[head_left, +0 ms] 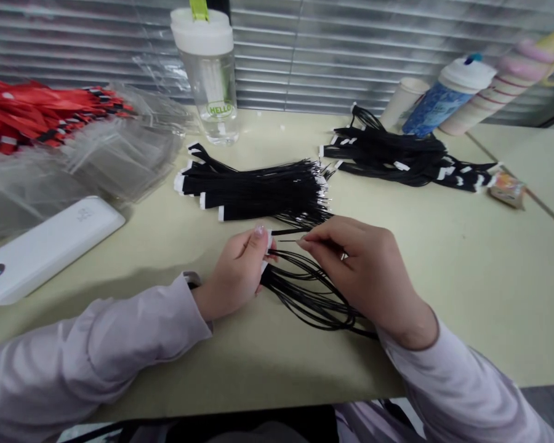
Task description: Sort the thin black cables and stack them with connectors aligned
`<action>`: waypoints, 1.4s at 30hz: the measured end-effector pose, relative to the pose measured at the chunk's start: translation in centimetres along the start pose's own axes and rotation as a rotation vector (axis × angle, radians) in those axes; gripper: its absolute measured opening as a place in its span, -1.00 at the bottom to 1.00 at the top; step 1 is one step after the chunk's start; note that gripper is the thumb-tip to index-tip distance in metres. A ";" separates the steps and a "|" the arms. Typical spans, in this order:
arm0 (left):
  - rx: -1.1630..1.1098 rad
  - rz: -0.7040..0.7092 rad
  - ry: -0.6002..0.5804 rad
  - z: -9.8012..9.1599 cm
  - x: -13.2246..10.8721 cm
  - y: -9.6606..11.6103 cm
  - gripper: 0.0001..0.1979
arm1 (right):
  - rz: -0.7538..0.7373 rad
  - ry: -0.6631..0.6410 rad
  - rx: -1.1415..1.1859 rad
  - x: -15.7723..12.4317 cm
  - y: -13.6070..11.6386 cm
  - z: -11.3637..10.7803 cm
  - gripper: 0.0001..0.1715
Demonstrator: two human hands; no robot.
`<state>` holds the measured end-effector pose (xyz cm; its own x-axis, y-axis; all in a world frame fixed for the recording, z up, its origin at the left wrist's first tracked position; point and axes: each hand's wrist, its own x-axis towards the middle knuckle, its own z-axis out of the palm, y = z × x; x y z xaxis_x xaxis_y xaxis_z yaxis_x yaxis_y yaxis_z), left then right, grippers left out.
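My left hand (234,274) pinches the white connector end of a bundle of thin black wires (309,296) at the near middle of the table. My right hand (367,271) holds a single wire end (289,240) between thumb and forefinger, and the loose wires curve beneath it. Just beyond both hands lies a large pile of black wire harnesses (253,192) with white connectors at both ends. A second, looser pile of harnesses (388,159) sits farther back to the right. The fingers partly hide the connector in my left hand.
On the pale green table (466,289) stand a white power bank (46,249), clear plastic bags (115,154), red lanyards (37,111), a clear water bottle (207,80), a blue bottle (447,95), a paper cup (406,101), a pastel cup (508,86) and a small packet (506,189).
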<state>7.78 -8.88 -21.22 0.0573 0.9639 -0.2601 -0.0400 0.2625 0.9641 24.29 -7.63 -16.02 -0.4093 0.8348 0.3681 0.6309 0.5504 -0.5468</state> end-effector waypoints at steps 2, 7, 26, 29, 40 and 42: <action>0.011 0.002 -0.026 -0.1 -0.1 0.0 -0.58 | -0.009 -0.002 -0.025 0.0 0.0 0.1 -0.92; 0.022 0.016 -0.045 -0.1 -0.1 0.0 -0.59 | -0.035 -0.042 -0.024 0.0 0.1 0.0 -0.91; 0.047 0.041 -0.034 0.0 0.0 0.1 -0.60 | -0.106 -0.023 -0.036 0.0 0.1 -0.1 -0.92; 0.040 0.038 -0.037 0.0 0.0 0.1 -0.59 | -0.102 -0.044 -0.037 0.0 0.1 -0.2 -0.92; 0.188 0.130 -0.084 0.0 -0.3 0.5 -0.58 | -0.129 -0.111 -0.004 0.0 0.3 0.4 -0.86; 0.249 0.186 -0.102 0.0 -0.4 0.8 -0.58 | -0.137 -0.105 0.008 0.0 0.3 0.7 -0.85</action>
<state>7.68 -9.04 -20.37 0.1720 0.9816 -0.0834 0.1857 0.0508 0.9813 24.09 -7.48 -16.72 -0.5578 0.7483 0.3591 0.5598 0.6586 -0.5029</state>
